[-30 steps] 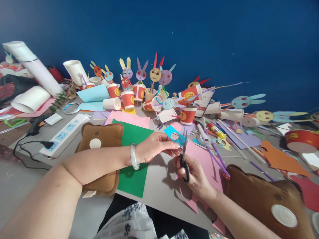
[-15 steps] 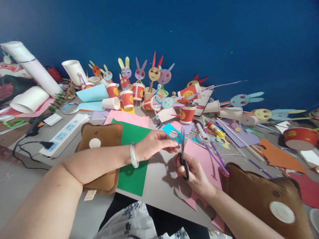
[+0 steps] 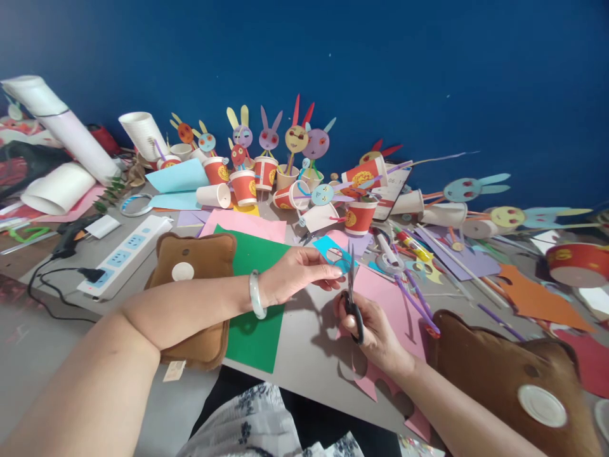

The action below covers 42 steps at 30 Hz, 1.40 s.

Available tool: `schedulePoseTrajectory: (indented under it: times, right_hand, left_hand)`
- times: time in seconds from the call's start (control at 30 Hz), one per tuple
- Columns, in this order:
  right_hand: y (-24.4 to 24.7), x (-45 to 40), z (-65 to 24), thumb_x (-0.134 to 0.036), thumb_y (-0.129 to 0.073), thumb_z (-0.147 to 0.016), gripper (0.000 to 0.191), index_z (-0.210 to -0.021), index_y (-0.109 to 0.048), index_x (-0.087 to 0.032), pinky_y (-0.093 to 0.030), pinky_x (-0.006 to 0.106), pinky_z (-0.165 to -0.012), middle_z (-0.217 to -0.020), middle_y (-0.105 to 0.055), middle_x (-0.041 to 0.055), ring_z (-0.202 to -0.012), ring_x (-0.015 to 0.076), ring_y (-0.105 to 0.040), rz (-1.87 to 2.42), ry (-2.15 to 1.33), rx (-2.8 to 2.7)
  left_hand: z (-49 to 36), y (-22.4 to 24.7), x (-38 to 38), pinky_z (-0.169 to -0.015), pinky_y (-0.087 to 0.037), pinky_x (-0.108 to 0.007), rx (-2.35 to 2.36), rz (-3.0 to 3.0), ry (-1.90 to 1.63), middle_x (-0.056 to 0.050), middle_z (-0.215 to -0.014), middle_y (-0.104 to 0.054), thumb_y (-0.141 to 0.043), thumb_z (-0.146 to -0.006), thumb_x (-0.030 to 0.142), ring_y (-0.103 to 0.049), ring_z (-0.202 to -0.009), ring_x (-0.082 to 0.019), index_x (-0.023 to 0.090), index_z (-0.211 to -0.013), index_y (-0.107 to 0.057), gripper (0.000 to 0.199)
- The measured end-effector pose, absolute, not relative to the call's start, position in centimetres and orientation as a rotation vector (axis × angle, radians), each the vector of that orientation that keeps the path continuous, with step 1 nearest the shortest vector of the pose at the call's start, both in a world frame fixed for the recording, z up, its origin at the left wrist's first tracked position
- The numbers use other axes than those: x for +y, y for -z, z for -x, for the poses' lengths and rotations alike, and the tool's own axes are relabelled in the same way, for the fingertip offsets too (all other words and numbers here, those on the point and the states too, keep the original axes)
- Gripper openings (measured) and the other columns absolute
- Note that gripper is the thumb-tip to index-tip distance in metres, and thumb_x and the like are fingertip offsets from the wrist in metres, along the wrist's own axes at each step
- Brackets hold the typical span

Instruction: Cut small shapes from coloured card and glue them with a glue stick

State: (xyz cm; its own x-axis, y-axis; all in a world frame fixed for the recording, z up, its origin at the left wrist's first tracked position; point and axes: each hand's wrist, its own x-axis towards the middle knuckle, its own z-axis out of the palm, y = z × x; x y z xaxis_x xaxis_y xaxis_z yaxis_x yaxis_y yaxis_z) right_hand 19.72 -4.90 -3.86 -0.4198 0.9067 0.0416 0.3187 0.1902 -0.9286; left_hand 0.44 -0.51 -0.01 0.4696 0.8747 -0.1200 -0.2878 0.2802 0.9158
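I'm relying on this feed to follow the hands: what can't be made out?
All in the head view:
- Blue paper: the part behind the left hand's fingers.
- Scissors: part of the handles, behind the right hand.
- Green sheet: most of its left edge, under the left cushion.
- Cushion tag: print too small.
- Right cushion: lower part, cut off by the bottom edge.

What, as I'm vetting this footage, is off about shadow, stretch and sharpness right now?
Head view: shadows fall on the table near the left hand and right hand; head view: the red cup by the right edge looks stretched sideways; head view: clutter at the left edge is smeared, while the scissors look fairly sharp.
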Motion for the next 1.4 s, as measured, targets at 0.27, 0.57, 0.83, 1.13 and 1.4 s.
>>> schedulePoseTrajectory:
  times: [0.27, 0.57, 0.83, 1.13, 1.4]
  right_hand:
    - [3.97, -4.81, -19.86, -0.074, -0.047, -0.081, 0.056, -0.069, -0.049, -0.019, -0.036, 0.028, -0.053, -0.062, -0.05, -0.0004, -0.056, 0.0132, -0.044, 1.137, -1.195, -1.89]
    - [3.87, -4.89, -19.89, -0.075, -0.045, -0.081, 0.057, -0.068, -0.048, -0.02, -0.038, 0.029, -0.055, -0.063, -0.051, 0.001, -0.058, 0.0144, -0.045, 1.126, -1.202, -1.896]
    - [4.16, -4.9, -19.94, -0.077, -0.045, -0.08, 0.058, -0.069, -0.048, -0.02, -0.037, 0.029, -0.055, -0.063, -0.05, 0.0005, -0.058, 0.0144, -0.044, 1.104, -1.199, -1.899]
    - [4.18, -4.81, -19.96, -0.077, -0.044, -0.08, 0.058, -0.068, -0.047, -0.02, -0.037, 0.03, -0.054, -0.064, -0.049, 0.0005, -0.058, 0.0145, -0.043, 1.093, -1.188, -1.897]
    - [4.42, -4.88, -20.15, -0.074, -0.046, -0.082, 0.056, -0.068, -0.046, -0.02, -0.038, 0.029, -0.054, -0.063, -0.05, 0.0002, -0.057, 0.0138, -0.045, 1.098, -1.211, -1.904]
  left_hand:
    - [-0.45, 0.04, -0.5, -0.073, -0.051, -0.03, 0.72, -0.988, -0.872, -0.005, -0.072, -0.068, -0.077, -0.068, 0.035, -0.064, -0.069, -0.013, 0.011, -0.076, -0.068, 0.027]
    - [-0.47, -0.03, -0.49, -0.073, -0.051, -0.029, 0.719, -0.985, -0.857, -0.005, -0.071, -0.068, -0.077, -0.068, 0.034, -0.064, -0.069, -0.013, 0.011, -0.074, -0.069, 0.026]
    - [-0.38, -0.22, -0.49, -0.072, -0.051, -0.029, 0.717, -0.984, -0.845, -0.005, -0.072, -0.069, -0.078, -0.067, 0.034, -0.064, -0.068, -0.012, 0.01, -0.075, -0.069, 0.027]
    - [-0.33, -0.06, -0.41, -0.071, -0.05, -0.028, 0.702, -1.006, -0.853, -0.005, -0.073, -0.068, -0.076, -0.068, 0.031, -0.064, -0.069, -0.012, 0.01, -0.077, -0.068, 0.024]
    - [-0.23, 0.09, -0.34, -0.07, -0.05, -0.028, 0.7, -1.06, -0.882, -0.004, -0.072, -0.067, -0.073, -0.071, 0.027, -0.063, -0.069, -0.012, 0.01, -0.076, -0.067, 0.019]
